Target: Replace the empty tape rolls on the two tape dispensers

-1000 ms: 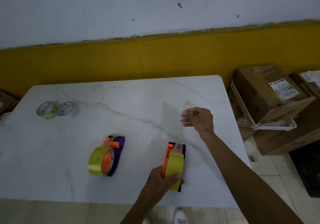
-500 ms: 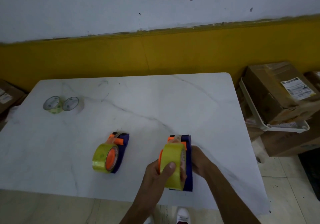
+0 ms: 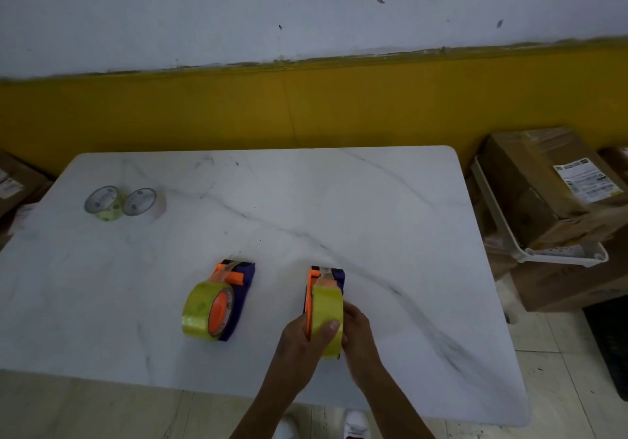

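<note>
Two purple-and-orange tape dispensers stand on the white marble table [image 3: 390, 207], each carrying a full yellow tape roll. The left dispenser [image 3: 221, 299] stands alone, untouched. The right dispenser [image 3: 325, 302] is held from both sides: my left hand [image 3: 302, 340] wraps its orange side with the thumb on the yellow roll, and my right hand [image 3: 356, 333] presses against its purple side. Two empty tape cores [image 3: 124, 202] lie side by side at the table's far left.
Cardboard boxes [image 3: 543, 187] and a white plastic basket [image 3: 530, 248] stand on the floor right of the table. Another box [image 3: 13, 183] sits at the far left. A yellow and white wall runs behind the table.
My right hand, which was pulling a tape strip away from the right dispenser, came back and now grips the dispenser's purple side. The left hand kept its hold.
</note>
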`<move>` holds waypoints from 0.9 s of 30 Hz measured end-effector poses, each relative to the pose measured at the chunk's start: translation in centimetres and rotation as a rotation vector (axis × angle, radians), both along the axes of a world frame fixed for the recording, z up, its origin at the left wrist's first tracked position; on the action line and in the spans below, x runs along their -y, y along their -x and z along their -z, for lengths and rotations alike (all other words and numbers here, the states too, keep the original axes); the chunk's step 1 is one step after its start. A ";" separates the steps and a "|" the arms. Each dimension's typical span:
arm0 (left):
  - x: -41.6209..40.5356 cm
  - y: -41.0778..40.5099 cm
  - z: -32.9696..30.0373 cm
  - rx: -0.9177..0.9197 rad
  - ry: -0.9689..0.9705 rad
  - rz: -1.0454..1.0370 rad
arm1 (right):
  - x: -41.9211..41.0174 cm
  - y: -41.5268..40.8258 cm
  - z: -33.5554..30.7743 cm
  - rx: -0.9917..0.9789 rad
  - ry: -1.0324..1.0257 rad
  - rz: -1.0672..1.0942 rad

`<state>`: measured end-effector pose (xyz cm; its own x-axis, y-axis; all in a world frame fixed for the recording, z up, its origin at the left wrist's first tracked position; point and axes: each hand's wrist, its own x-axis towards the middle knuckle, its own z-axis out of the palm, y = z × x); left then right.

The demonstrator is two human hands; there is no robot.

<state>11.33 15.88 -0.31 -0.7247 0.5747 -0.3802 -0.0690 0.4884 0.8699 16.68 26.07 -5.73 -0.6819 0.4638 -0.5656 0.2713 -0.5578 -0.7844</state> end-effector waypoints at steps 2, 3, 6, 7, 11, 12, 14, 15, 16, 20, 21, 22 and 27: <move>-0.1 0.3 0.5 0.002 -0.004 -0.006 | 0.1 0.5 0.0 0.100 -0.130 -0.034; -0.2 0.7 0.6 0.000 -0.005 -0.021 | 0.1 0.8 0.0 0.169 -0.223 -0.068; -0.3 2.2 0.5 -0.018 0.004 -0.067 | -0.3 1.8 -0.5 0.394 -0.599 -0.284; 0.0 2.6 0.7 -0.016 -0.001 -0.053 | -0.4 2.1 -0.9 0.435 -0.702 -0.318; 1.5 3.0 1.6 0.036 -0.048 0.044 | -0.1 2.7 -1.8 0.413 -0.798 -0.250; 1.6 2.7 1.6 0.040 -0.030 0.055 | 0.1 2.5 -1.7 0.402 -0.816 -0.256; 2.0 2.4 1.1 0.021 0.053 0.090 | 0.5 1.7 -1.1 0.392 -0.856 -0.278; 2.7 2.6 0.8 -0.068 0.103 0.130 | 0.8 1.3 -1.3 0.378 -0.854 -0.235; 3.7 3.2 0.6 -0.233 0.153 0.148 | 1.1 1.0 -1.6 0.355 -0.830 -0.161; 10.1 9.2 1.0 -0.907 0.363 -0.105 | 2.5 0.3 -4.1 0.200 -0.619 0.082; 11.4 10.6 1.3 -0.858 0.406 -0.194 | 3.2 0.3 -4.9 0.175 -0.607 0.074; 12.3 11.8 1.8 -0.701 0.420 -0.219 | 3.8 0.4 -5.2 0.153 -0.610 0.057; 13.8 14.1 5.6 -0.316 0.330 -0.090 | 6.9 0.5 -6.8 0.189 -0.688 0.015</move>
<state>-2.76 2.04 -5.88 -0.8760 0.3892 -0.2850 0.1191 0.7470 0.6540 16.16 19.20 1.07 -0.5915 0.7668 -0.2495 0.4339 0.0419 -0.9000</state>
